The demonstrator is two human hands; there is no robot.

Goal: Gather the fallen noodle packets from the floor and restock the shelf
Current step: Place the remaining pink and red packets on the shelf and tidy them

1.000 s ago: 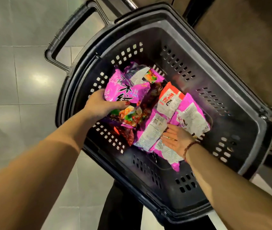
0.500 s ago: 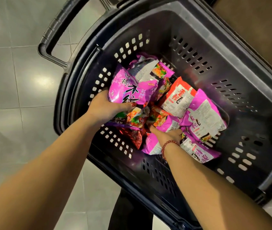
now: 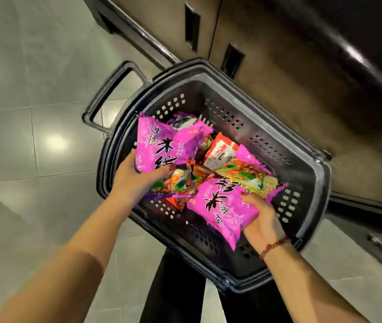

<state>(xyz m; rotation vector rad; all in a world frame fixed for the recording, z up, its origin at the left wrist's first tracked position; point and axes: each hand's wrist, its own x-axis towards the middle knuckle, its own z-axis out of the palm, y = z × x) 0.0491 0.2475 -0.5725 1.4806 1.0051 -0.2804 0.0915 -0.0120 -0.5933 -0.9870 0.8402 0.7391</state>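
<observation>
Step in hand was unloading: your left hand (image 3: 138, 180) gripped a bundle topped by a pink packet (image 3: 162, 145), thumb curled over its face. Your right hand (image 3: 262, 220) held a second pink packet (image 3: 220, 206), fingers curled round its edge; both loads were just above the basket (image 3: 238, 75), where loose packets (image 3: 220, 150) remained. Next, I judged, both loads needed lifting clear of the rim toward the shelf, not identifiable here; half a second earlier your right hand was digging among the packets, and both loads sat lower.
</observation>
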